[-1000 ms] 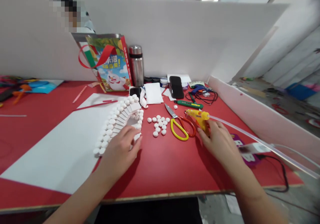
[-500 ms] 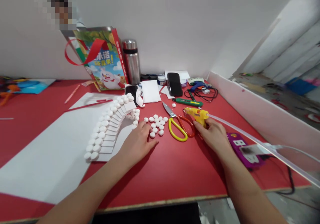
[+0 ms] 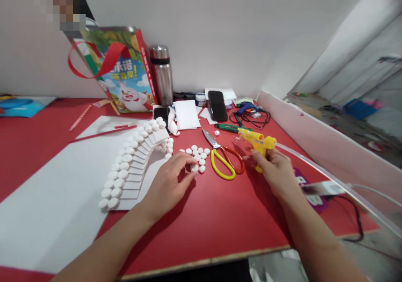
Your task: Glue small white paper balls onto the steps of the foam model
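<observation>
White pebbles [image 3: 202,162], left hand [image 3: 168,181] at one (grip unclear), right hand [image 3: 279,171] clamping glue gun [image 3: 251,136], scissors [image 3: 215,146] lying between.

On the table [image 3: 207,223], left to right, paper [image 3: 47,190], model [image 3: 135,164], left hand [image 3: 168,181] at the pellets [image 3: 197,156], scissors [image 3: 215,145], and glue gun [image 3: 257,141] in the right hand [image 3: 278,169], with bag [image 3: 125,78], flask [image 3: 163,78] and phone [image 3: 217,106] behind in like order, before the partition [image 3: 213,39].

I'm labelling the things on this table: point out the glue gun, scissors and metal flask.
Glue gun [image 3: 258,143]: head view, on its yellow body.
Scissors [image 3: 215,146]: head view, on the pivot.
Metal flask [image 3: 163,81]: head view, on the silver side below the black band.
</observation>
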A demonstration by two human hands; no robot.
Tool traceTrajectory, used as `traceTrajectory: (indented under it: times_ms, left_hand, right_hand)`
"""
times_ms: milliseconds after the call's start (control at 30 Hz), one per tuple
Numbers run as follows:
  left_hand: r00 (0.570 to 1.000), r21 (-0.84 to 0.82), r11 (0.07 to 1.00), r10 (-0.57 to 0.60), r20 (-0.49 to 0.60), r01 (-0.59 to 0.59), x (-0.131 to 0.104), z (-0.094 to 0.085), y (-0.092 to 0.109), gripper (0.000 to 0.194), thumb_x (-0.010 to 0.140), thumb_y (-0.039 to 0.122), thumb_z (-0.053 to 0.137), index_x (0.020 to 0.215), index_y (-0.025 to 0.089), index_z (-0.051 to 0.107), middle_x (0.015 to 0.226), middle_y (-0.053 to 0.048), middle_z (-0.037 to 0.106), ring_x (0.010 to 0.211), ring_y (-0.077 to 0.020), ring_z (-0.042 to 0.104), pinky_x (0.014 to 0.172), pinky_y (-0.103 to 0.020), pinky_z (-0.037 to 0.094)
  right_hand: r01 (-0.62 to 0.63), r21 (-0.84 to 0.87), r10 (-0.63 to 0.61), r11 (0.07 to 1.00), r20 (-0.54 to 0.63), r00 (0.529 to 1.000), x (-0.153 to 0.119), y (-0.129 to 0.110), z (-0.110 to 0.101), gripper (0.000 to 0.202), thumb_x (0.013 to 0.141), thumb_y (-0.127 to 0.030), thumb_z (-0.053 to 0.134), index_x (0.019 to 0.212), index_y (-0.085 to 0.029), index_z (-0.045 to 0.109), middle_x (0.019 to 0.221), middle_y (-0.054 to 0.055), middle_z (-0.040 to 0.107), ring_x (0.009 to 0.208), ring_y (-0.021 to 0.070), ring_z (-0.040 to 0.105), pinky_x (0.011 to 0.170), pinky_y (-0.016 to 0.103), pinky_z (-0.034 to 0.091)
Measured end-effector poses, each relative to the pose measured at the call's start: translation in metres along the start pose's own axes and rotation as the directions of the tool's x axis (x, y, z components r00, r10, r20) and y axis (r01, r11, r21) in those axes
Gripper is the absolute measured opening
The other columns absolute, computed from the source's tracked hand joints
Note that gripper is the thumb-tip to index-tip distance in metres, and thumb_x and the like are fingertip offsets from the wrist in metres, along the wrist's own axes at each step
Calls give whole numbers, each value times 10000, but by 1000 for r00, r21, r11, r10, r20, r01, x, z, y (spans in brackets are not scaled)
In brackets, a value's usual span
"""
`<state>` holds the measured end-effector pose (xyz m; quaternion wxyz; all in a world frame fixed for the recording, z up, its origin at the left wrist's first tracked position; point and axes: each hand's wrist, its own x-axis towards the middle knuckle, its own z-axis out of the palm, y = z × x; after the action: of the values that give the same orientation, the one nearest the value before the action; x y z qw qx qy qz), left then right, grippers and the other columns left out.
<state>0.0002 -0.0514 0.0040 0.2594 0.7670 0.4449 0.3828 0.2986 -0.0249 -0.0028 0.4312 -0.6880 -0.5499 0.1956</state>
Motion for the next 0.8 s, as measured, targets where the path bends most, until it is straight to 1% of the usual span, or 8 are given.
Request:
traceTrajectory:
  times_ms: [100,200,267,333,433,500,600,800]
  left_hand:
    - [993,-211,974,-100,-67,83,8,-5,7,201,909,203,695,1109,216,673,1108,-44,696,953,-160,667,836,-300,555]
    - [970,-521,832,-241,-26,192,20,-7,13,253,841,210,780,1084,187,710,1015,-42,735,915,-164,703,822,-300,595]
    - [940,-710,648,-337,56,275,27,-7,14,252,804,208,819,1037,161,734,938,-44,758,835,-155,722,770,-281,617]
    - [899,-846,411,-406,162,339,31,-5,13,235,790,184,831,1005,131,754,898,-55,773,771,-136,729,729,-242,623]
    - [831,-919,68,-457,317,388,32,0,9,183,807,87,791,989,99,777,932,-87,796,769,-114,748,733,-178,621]
    - [795,-916,-77,-472,381,393,30,2,6,159,831,34,747,974,91,785,956,-101,806,783,-110,761,744,-152,619]
    - [777,-906,-158,-470,418,392,27,4,2,144,866,17,705,958,86,792,944,-109,810,786,-120,773,740,-146,625]
    - [791,-905,-150,-444,422,398,25,3,0,155,816,77,801,965,117,806,899,-77,814,777,-136,778,736,-167,641]
  right_hand:
    - [-147,307,114,940,123,986,-4,-27,-6,383,751,-492,764,934,-156,740,809,95,759,723,221,695,675,329,553]
    - [-222,491,127,842,219,967,-6,-58,-7,343,702,-442,827,881,-166,730,754,59,726,596,160,632,581,286,534]
    - [-277,566,130,777,287,949,-6,-76,-4,309,706,-401,836,879,-167,731,732,39,697,572,140,605,528,258,503]
    - [-347,618,130,705,369,920,-5,-90,2,292,719,-371,841,891,-162,733,704,21,659,574,128,588,497,233,475]
    - [-418,702,93,577,452,887,-5,-103,19,279,755,-325,845,948,-165,723,713,-5,618,595,99,547,505,202,461]
    - [-402,768,45,498,440,897,-4,-106,34,253,752,-271,853,930,-158,715,767,-3,624,640,87,540,536,188,473]
    - [-391,807,20,442,427,904,-5,-100,56,217,754,-250,848,879,-144,707,785,1,632,661,88,553,560,190,490]
    - [-453,780,13,431,497,868,-15,-83,74,224,773,-211,850,943,-164,712,771,6,702,670,91,629,628,179,526]
